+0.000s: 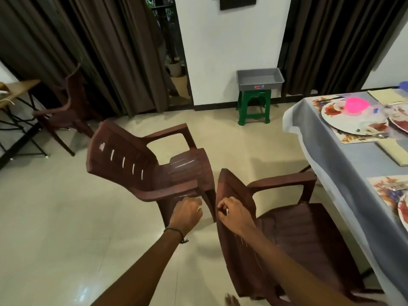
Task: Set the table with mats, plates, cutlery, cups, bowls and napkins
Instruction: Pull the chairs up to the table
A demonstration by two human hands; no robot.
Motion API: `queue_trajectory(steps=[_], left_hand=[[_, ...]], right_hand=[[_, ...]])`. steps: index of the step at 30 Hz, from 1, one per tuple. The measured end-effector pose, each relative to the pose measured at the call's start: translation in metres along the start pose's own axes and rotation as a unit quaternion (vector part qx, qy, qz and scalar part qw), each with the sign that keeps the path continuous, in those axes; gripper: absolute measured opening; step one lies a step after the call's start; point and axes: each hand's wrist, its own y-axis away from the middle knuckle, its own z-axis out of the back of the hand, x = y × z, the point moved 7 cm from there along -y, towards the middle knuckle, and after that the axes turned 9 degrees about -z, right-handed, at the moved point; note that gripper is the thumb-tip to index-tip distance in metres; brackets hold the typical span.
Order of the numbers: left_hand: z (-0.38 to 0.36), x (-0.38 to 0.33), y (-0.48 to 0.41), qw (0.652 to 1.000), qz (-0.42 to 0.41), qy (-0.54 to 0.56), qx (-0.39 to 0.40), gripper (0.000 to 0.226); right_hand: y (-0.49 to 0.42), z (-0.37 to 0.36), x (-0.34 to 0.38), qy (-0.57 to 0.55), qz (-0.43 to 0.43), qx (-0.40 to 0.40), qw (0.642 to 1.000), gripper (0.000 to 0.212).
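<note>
Table [344, 173], near chair [298, 235], tilted chair [123, 157]

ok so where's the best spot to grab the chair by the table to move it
Probably the top edge of its backrest, from behind. The chair faces the table, so that rim is nearest and thin enough for fingers to curl over, as the right hand does.

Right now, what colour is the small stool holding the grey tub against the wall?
The stool is green, clearest in the head view.
</note>
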Motion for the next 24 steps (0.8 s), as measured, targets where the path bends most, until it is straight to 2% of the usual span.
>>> queue_trajectory(steps=[4,6,9,11,15,18,24], left_hand=[[0.005,0.071,-0.033,0.999,0.042,0.010,0.001,0.026],[0.010,0.101,-0.047,0.998,0.066,0.014,-0.003,0.021],[0.012,0.132,-0.075,0.999,0.054,0.000,0.001,0.010],[0.011,0.152,-0.096,0.999,0.047,-0.014,0.007,0.014],[-0.006,0.190,-0.136,0.998,0.026,-0.043,0.036,0.023],[-0.017,0.219,-0.166,0.997,0.002,-0.048,0.064,0.030],[-0.004,0.297,-0.185,0.998,0.030,-0.038,0.048,0.038]], right_hand=[[-0.038,0.003,0.023,0.019,-0.003,-0.040,0.999,0.013],[-0.051,-0.003,0.034,0.043,0.004,-0.058,0.997,0.014],[-0.073,-0.015,0.048,0.125,0.017,-0.087,0.988,0.020],[-0.090,-0.020,0.060,0.182,0.015,-0.106,0.977,0.023],[-0.131,-0.035,0.082,0.174,-0.015,-0.070,0.982,0.033],[-0.169,-0.051,0.090,0.165,-0.080,-0.038,0.982,0.038],[-0.226,-0.116,0.110,0.176,-0.116,0.048,0.976,0.046]])
